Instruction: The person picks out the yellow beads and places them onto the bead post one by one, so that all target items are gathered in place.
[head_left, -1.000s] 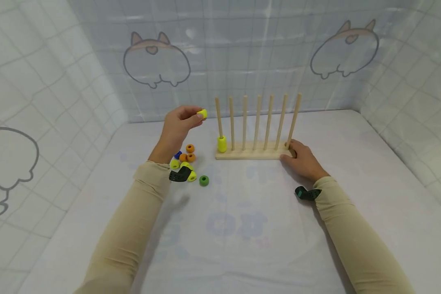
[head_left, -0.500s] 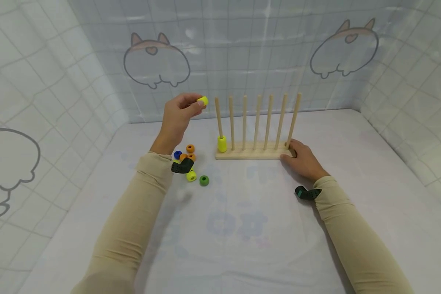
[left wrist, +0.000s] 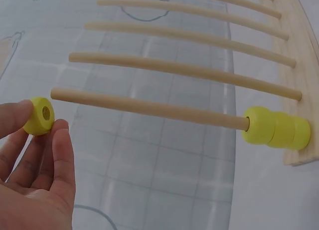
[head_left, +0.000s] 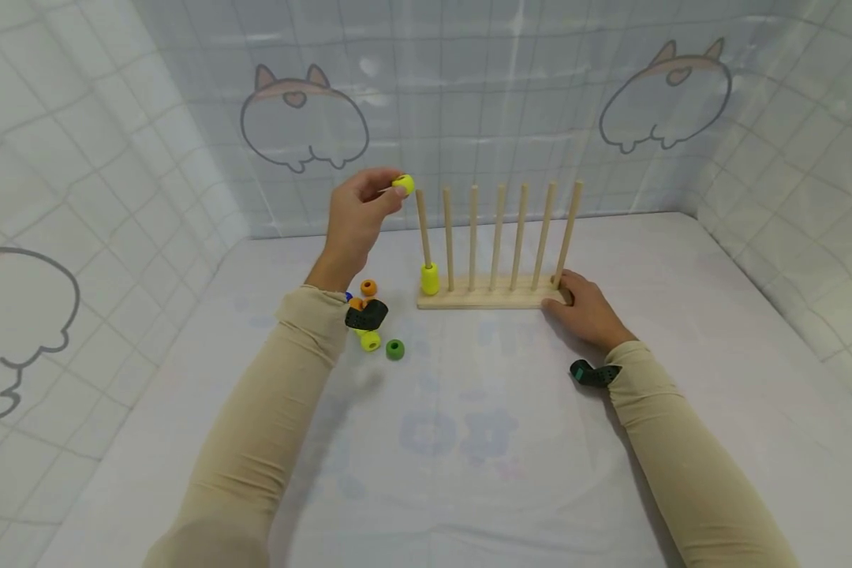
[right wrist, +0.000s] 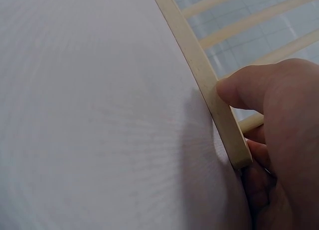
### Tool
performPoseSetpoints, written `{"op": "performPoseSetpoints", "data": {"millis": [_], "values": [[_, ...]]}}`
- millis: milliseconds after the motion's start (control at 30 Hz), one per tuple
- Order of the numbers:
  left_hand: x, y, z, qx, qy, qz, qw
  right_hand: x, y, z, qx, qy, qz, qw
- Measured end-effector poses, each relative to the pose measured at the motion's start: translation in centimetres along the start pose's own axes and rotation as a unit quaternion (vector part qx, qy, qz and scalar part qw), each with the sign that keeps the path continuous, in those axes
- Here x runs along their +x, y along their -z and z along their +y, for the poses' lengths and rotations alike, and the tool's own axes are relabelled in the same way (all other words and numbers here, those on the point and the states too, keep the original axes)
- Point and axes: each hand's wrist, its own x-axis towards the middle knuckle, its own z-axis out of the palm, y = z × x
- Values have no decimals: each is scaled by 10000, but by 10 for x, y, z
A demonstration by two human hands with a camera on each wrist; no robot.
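My left hand (head_left: pixel 357 211) pinches a yellow bead (head_left: pixel 403 184) between thumb and fingers. The bead is beside the top of the leftmost peg (head_left: pixel 424 229), apart from it; in the left wrist view its hole (left wrist: pixel 46 113) faces the peg's tip. Several yellow beads (left wrist: pixel 274 129) are stacked at the foot of that peg. The wooden rack (head_left: pixel 486 298) has a row of upright pegs, the others bare. At its right end my right hand (head_left: pixel 584 308) grips the base, thumb on the front edge (right wrist: pixel 224 105) and fingers behind, partly hidden.
Left of the rack lie loose beads: a green bead (head_left: pixel 394 349), a yellow bead (head_left: pixel 371 341), an orange bead (head_left: pixel 368 288) and others partly hidden under my left wrist. A white cloth (head_left: pixel 461 473) covers the table. A tiled-pattern curtain (head_left: pixel 454 95) stands behind.
My left hand has risen with the yellow bead and then moved right, bringing it close to the leftmost peg's top. The right hand and rack have stayed still.
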Motion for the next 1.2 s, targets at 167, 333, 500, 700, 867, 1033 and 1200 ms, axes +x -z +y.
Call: {"op": "performPoseSetpoints", "data": {"millis": [167,333,500,700,867,1033,1200], "values": [[1,-4,0,41,116,38,9999,0,-1,0,6,8,42,10000],[1,-6,2,145,131,-89,9998,0,-1,-2,8,-110,-37,9999],[1,-7,4,149,109,-204,9996,-2,0,-3,5,-149,-124,9998],[4,-7,4,69,63,-277,9996,-2,0,-3,2,-134,-49,9999],[6,-7,4,-46,12,-354,9994,-1,1,-2,-3,-116,-53,9999],[7,-8,5,-140,81,-381,9991,-1,0,-1,18,-100,-77,9999],[7,-8,7,-82,111,-428,9990,-1,0,-1,22,-71,-24,10000]]}}
